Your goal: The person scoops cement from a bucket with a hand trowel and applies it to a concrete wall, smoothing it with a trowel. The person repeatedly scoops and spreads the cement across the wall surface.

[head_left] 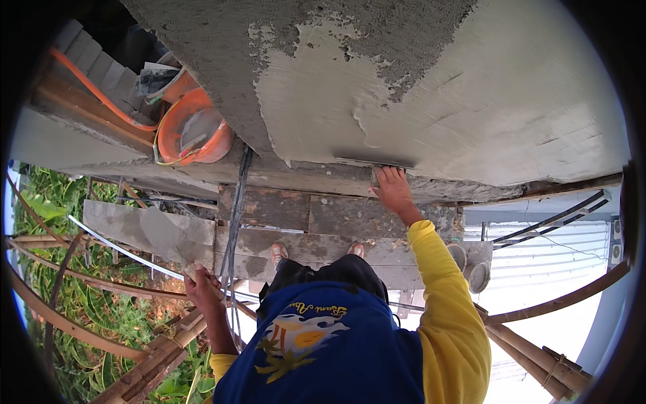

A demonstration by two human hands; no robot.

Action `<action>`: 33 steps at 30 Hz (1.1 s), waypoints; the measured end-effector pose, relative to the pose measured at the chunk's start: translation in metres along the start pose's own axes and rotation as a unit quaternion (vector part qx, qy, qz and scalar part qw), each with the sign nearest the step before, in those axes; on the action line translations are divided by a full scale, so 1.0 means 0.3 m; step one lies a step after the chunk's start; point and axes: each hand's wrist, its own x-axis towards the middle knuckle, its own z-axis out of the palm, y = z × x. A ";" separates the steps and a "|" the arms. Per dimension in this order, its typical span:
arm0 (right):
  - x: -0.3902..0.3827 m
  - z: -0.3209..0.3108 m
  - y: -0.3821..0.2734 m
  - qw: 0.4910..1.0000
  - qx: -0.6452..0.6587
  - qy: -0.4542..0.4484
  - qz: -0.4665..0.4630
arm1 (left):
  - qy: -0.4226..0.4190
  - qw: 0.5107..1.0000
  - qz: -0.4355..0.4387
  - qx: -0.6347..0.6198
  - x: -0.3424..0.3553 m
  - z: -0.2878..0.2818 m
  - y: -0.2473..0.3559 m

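My right hand point(391, 188) is closed on a steel trowel point(356, 161), whose blade lies against the lower part of a wall point(511, 108) of smooth pale plaster, with rough darker grey patches higher up. My left hand point(205, 288) is closed at the near edge of a grey board point(114, 219) carrying a smear of wet plaster point(158, 232), down at the left. My feet point(279, 252) stand on stained planks point(383, 266) below the wall.
An orange bucket point(215, 141) with tools sits on a ledge at the upper left. Dark cables point(237, 209) hang beside me. Wooden scaffold poles point(558, 299) surround the planks, with plants point(54, 296) below on the left and a dark ladder-like frame point(552, 222) at the right.
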 end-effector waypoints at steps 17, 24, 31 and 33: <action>0.005 -0.964 -0.152 0.953 0.110 0.277 0.049 | 0.000 0.999 -0.036 -0.026 0.041 0.009 -0.099; 0.011 -0.033 -0.194 0.999 -0.008 0.015 -0.050 | 0.027 0.998 -0.044 -0.040 -0.016 -0.065 -0.123; 0.122 0.211 -0.247 0.999 0.014 0.010 -0.043 | 0.074 0.996 -0.036 -0.024 -0.098 -0.145 -0.108; 0.148 0.222 -0.226 0.999 0.013 0.024 -0.047 | 0.080 0.996 -0.044 -0.008 -0.100 -0.156 -0.110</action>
